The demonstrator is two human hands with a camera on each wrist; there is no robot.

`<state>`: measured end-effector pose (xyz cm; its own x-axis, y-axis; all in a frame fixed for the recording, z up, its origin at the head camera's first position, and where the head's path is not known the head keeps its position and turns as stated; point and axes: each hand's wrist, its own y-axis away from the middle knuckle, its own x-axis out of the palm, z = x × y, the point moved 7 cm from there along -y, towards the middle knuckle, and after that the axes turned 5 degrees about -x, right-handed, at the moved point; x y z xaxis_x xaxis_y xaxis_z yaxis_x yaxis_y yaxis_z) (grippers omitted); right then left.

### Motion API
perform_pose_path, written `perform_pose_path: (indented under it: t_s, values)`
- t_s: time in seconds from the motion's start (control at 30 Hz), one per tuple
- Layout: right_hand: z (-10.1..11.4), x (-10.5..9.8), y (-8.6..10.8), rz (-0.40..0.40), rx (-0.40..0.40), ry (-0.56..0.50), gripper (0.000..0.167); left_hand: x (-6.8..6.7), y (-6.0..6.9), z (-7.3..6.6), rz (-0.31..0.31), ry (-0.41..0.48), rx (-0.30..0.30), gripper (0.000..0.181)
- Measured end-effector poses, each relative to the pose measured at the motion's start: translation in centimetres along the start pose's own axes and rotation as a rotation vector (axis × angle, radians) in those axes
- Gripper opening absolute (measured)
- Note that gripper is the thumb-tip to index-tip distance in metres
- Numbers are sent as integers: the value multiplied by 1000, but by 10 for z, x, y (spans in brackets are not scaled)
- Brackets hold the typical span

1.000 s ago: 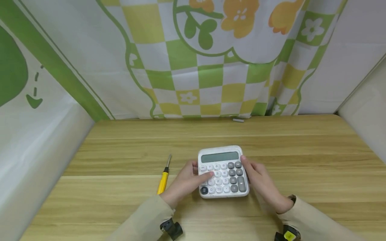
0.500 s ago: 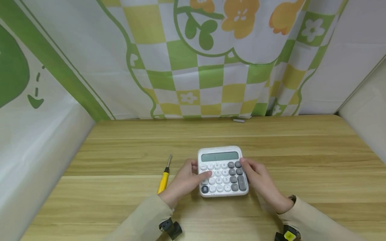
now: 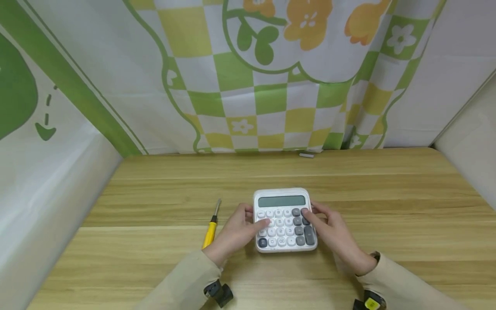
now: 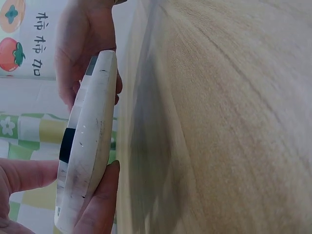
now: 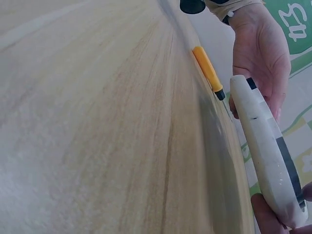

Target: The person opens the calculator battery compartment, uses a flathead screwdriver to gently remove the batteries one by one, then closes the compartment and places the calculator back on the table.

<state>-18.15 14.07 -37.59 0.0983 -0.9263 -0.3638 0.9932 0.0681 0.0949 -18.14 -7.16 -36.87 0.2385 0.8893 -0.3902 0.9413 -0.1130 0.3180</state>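
Observation:
A white calculator [image 3: 284, 220] with white and grey keys is held above the table in both hands, its keys facing up. The left hand [image 3: 243, 232] grips its left edge, thumb over the keys on that side and fingers beneath. On the opposite edge the right hand [image 3: 334, 232] pinches it, thumb on the grey keys near the upper right corner. Both wrist views catch the scuffed side of the calculator [image 4: 95, 141] edge-on, with a gap and a shadow between it and the table. Fingertips show under the calculator [image 5: 265, 146] in the right wrist view.
A yellow-handled screwdriver [image 3: 211, 230] lies on the wooden table [image 3: 135, 206], just left of the left hand. By the back edge, in front of the checked curtain [image 3: 271, 99], is a small grey piece [image 3: 306, 155]. White walls flank the table.
The right thumb has slid from the calculator's right rim inward onto the grey keys. The calculator has shifted very slightly left; the left hand keeps its grip.

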Motion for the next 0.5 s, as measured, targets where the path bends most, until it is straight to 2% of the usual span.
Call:
perform_pose_path:
  t_s: [0.13,0.5]
  values:
    - [-2,1,-1,0,19,-49,56,0,0,-1,-5,-5,4,49]
    - [1,3,-2,24,-73,-20,62,-2,-6,5,-16,-33,-17,44]
